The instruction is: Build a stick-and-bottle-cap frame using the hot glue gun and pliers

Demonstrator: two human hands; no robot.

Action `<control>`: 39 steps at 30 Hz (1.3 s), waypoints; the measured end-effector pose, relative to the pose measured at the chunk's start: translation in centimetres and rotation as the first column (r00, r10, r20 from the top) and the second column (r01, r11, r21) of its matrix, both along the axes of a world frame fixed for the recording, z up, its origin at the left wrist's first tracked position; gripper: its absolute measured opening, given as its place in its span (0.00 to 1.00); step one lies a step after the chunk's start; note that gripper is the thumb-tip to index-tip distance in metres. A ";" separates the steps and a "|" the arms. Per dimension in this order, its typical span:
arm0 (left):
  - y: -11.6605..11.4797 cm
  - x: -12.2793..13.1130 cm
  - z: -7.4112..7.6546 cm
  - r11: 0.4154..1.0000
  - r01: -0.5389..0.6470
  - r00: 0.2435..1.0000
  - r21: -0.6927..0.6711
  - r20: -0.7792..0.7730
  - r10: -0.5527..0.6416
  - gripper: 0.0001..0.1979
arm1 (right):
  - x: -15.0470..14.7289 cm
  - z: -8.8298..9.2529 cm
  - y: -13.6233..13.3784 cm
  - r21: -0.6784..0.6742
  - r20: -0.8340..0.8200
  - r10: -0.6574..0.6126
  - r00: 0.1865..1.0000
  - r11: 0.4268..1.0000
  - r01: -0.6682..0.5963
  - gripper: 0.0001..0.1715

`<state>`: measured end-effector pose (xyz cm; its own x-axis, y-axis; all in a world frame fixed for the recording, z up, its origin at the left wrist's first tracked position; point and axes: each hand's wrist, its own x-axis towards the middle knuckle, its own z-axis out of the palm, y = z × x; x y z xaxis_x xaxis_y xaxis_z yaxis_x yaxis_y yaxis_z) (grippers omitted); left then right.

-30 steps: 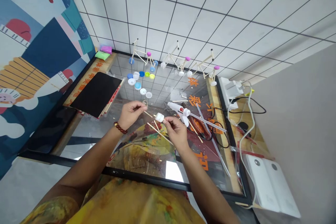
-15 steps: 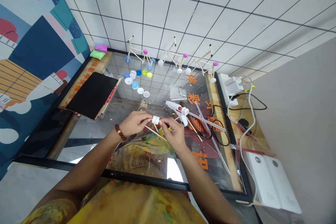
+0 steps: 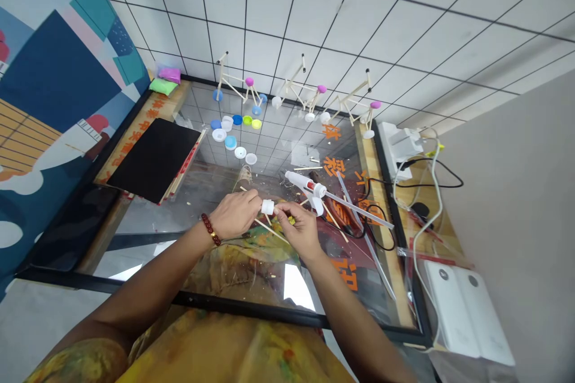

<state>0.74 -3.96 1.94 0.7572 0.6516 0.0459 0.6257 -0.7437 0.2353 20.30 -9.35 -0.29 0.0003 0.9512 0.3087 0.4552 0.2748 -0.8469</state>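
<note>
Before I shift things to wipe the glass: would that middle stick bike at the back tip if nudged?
Probably. The middle stick bike stands on small cap wheels, so it looks tippy. Its thin sticks suggest it is light and fragile; lift it gently.

My bare forearms, a dark red beaded bracelet (image 3: 211,228) circling my left wrist, yellow patterned garment (image 3: 215,350) below.
</note>
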 end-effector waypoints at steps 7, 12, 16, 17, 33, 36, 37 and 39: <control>-0.1 0.1 -0.1 1.000 0.005 1.000 -0.008 -0.001 -0.005 0.12 | 0.1 -0.4 0.0 -0.034 -0.050 0.000 0.999 0.999 -0.002 0.06; -0.4 0.4 -0.3 0.998 -0.040 0.987 -0.042 0.157 0.046 0.15 | -0.1 -0.3 0.1 -0.112 -0.102 -0.045 0.994 0.993 0.034 0.09; -0.3 0.2 -0.1 0.990 -0.078 0.939 -0.121 0.325 0.114 0.14 | -0.1 -0.4 -0.1 -0.147 -0.112 -0.080 0.990 0.987 0.063 0.12; -0.1 -0.1 0.0 0.988 -0.088 0.926 -0.130 0.355 0.129 0.13 | 0.0 -0.4 -0.1 -0.130 -0.094 -0.100 0.991 0.988 0.087 0.12; 1.6 -2.2 -0.6 0.943 -0.328 0.869 -0.059 0.373 0.325 0.09 | -0.8 1.3 -0.2 -0.097 0.548 -0.011 0.836 0.992 0.076 0.08; 1.8 -2.4 -0.5 0.944 -0.319 0.872 -0.079 0.367 0.325 0.08 | -0.9 1.1 0.8 -0.119 0.497 -0.075 0.865 0.981 0.153 0.10; 1.8 -2.5 -0.5 0.945 -0.314 0.872 -0.088 0.366 0.323 0.07 | -1.0 1.0 1.1 -0.135 0.492 -0.079 0.867 0.977 0.166 0.10; 1.9 -2.7 -0.4 0.950 -0.294 0.875 -0.106 0.369 0.312 0.05 | -1.3 0.9 1.7 -0.169 0.497 -0.075 0.865 0.969 0.181 0.10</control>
